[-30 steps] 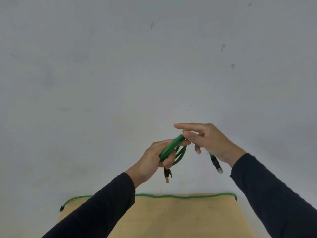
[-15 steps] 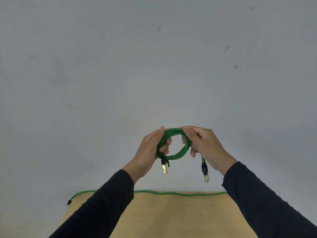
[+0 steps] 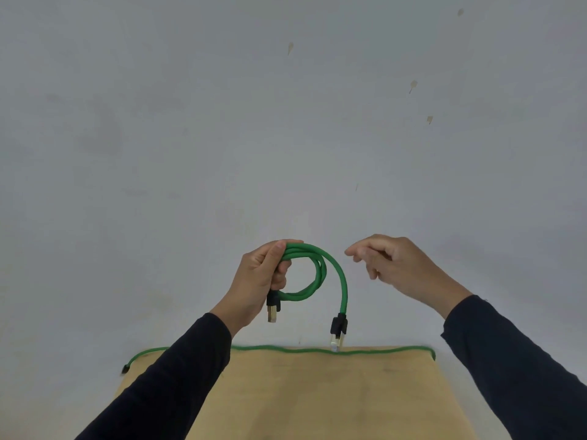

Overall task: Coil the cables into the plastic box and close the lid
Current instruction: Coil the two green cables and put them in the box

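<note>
A green network cable (image 3: 319, 271) is wound into a small coil and held up in front of the wall. My left hand (image 3: 260, 277) grips the coil at its upper left side. One black plug (image 3: 273, 308) hangs just below that hand. The other end droops down on the right and ends in a second plug (image 3: 338, 331). My right hand (image 3: 397, 265) hovers to the right of the coil, fingers loosely curled, touching nothing. The plastic box is not in view.
A second green cable (image 3: 317, 349) lies along the far edge of the wooden table (image 3: 317, 395), its left end hanging off the corner. A pale wall fills the background.
My right hand has let go of the coil and drawn away to the right. The loose end has dropped and hangs lower. My left hand still holds the coil.
</note>
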The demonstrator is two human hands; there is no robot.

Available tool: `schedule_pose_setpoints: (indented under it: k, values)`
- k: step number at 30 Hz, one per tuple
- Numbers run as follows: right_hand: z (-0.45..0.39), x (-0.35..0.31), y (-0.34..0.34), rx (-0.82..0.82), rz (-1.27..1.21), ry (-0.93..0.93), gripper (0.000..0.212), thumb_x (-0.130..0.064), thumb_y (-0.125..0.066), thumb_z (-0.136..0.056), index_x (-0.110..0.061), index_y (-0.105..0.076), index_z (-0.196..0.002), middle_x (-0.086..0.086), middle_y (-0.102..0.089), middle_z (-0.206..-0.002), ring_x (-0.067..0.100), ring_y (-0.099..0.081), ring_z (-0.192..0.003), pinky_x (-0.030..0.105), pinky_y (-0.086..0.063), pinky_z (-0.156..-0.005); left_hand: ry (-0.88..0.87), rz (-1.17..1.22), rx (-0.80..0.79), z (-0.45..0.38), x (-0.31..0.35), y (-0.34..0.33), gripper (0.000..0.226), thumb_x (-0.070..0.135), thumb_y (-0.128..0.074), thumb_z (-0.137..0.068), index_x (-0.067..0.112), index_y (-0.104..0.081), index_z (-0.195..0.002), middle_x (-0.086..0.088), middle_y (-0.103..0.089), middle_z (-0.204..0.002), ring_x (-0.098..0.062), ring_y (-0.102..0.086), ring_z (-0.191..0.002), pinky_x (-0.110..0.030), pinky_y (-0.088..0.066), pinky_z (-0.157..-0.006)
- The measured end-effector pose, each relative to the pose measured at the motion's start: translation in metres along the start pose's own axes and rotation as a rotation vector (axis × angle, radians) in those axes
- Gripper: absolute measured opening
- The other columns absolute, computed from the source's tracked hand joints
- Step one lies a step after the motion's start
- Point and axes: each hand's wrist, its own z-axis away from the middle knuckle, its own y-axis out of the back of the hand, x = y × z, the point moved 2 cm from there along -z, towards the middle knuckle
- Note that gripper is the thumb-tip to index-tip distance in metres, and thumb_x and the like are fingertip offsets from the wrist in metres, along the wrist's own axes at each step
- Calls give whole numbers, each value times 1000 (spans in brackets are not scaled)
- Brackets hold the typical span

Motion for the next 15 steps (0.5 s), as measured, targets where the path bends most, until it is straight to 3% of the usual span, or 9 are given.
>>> schedule_pose_setpoints:
  k: [3,7,10,13,15]
  values:
    - [5,2,-15,-33,-103,-24,16,-37,-57,-87,-30,-70,-92,-9,-54,-49,3,-47,-48,12,-38,-54,-10,-34,-4,-1,-2,-7,33,22,-40,-98,20,-73,-94,7,-41,-56,-9,-26,-47,-16,-25,-44]
    - [6,6,-23,-17,-188,-56,11,-20,-60,-87,-21,-72,-89,-10,-64,-62,6,-43,-45,13,-39,-48,-33,-91,-3,-4,-4,-12,32,21,-41,-98,21,-73,-94,8,-43,-55,-10,-27,-48,-17,-26,-44]
    - [3,10,-15,-35,-66,-39,12,-13,-60,-87,-18,-70,-91,-10,-62,-64,2,-46,-46,11,-41,-54,-14,-99,-31,-5,-7,-13,31,21,-41,-98,18,-72,-98,8,-42,-56,-9,-26,-48,-17,-25,-44]
    - [-7,9,-1,147,208,94,11,-9,-58,-87,-15,-67,-90,-11,-56,-72,2,-50,-60,6,-37,-61,22,-52,-87,-4,-11,-23,31,20,-40,-99,17,-71,-102,8,-42,-56,-8,-25,-47,-16,-24,-43]
    - [-13,9,3,276,261,172,12,-4,-55,-88,-12,-64,-88,-3,-54,-77,8,-53,-66,7,-37,-62,51,10,-105,-3,-14,-33,31,20,-40,-98,19,-71,-102,8,-42,-55,-6,-25,-46,-15,-24,-43]
